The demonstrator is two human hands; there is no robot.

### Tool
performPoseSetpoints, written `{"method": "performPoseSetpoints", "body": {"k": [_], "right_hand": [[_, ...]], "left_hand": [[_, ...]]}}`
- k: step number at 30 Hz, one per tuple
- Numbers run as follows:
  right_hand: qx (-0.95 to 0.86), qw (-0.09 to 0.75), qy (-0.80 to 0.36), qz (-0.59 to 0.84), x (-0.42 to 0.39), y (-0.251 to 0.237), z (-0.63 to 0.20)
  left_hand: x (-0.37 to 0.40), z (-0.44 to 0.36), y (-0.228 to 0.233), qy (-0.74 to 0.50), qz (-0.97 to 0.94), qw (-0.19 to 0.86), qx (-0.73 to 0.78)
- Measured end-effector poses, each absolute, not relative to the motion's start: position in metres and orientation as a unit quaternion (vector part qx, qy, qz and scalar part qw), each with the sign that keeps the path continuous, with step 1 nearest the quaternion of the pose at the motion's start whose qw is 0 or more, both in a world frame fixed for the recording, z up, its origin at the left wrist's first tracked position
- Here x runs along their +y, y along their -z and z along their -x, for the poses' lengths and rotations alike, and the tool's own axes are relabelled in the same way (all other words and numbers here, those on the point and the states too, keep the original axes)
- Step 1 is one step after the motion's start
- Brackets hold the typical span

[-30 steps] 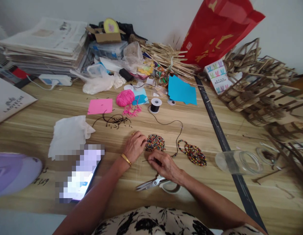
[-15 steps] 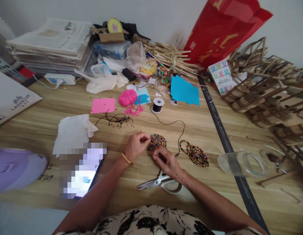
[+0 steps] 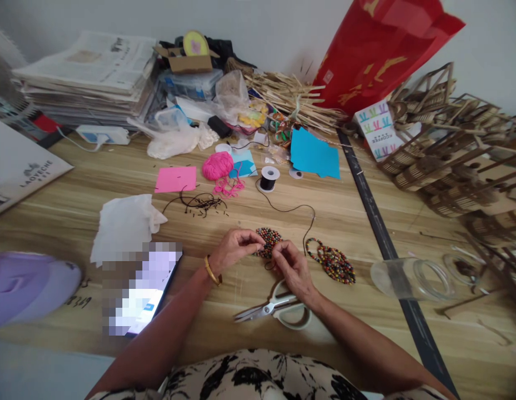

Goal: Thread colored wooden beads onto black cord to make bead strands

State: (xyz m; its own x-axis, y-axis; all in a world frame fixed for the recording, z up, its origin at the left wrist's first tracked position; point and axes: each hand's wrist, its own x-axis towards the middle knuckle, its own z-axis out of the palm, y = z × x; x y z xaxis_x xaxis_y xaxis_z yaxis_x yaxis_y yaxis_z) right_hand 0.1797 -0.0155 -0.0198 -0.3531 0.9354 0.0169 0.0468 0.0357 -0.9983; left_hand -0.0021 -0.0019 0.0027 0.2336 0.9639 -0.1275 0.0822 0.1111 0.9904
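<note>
Wooden table [image 3: 95, 189] crowded with craft clutter, grey wall behind. Near the middle, left hand [image 3: 235, 249] and right hand [image 3: 291, 266] brought close together just above the surface, fingertips pinched facing each other over the near edge of a loose bead pile [image 3: 269, 238]; apparently nipping the end of the black cord [image 3: 301, 214] and perhaps a single bead, though too small to tell which hand has what. Cord running far and left in a loop to the spool [image 3: 268, 179], left slack, likely so that it feeds freely. Beaded strand [image 3: 332, 264] coiled just right of the hands, laid flat, joined to the same cord. Scissors [image 3: 274, 308] lying shut just near of the right wrist, within easy reach. Clear jar [image 3: 411, 276] on its side at near right, mouth to the right, seemingly empty; lid [image 3: 451, 265] beside it. Pink yarn ball [image 3: 218, 165] and pink paper [image 3: 175, 179] further off; cord offcuts [image 3: 199, 203] scattered between paper and beads. White tissue [image 3: 122, 225] to the left, phone [image 3: 139, 289] near it with lit screen propped toward the person. At far left, newspaper stack [image 3: 86, 72]; clear plastic box [image 3: 191, 83] by it, contents unclear. Red bag [image 3: 378, 50] upright at the far wall.
</note>
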Motion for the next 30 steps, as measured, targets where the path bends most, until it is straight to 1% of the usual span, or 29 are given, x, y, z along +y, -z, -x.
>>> {"method": "performPoseSetpoints", "body": {"k": [4, 9, 15, 21, 30], "right_hand": [[-0.589, 0.399, -0.569, 0.412, -0.0149, 0.0182, -0.1787], [-0.615, 0.384, -0.556, 0.405, -0.0159, 0.0181, -0.1787], [-0.643, 0.362, -0.541, 0.404, -0.0169, 0.0205, -0.18], [-0.649, 0.354, -0.54, 0.402, -0.0171, 0.0206, -0.1798], [-0.61, 0.378, -0.575, 0.392, -0.0158, 0.022, -0.1785]], "left_hand": [[-0.0036, 0.0016, -0.0027, -0.366, -0.545, 0.59, 0.471], [-0.0047, -0.0002, -0.0042, -0.343, -0.543, 0.62, 0.449], [-0.0031, 0.0006, -0.0035, -0.349, -0.577, 0.577, 0.461], [-0.0028, 0.0011, -0.0024, -0.346, -0.59, 0.566, 0.461], [-0.0045, 0.0008, -0.0032, -0.34, -0.624, 0.548, 0.441]]}}
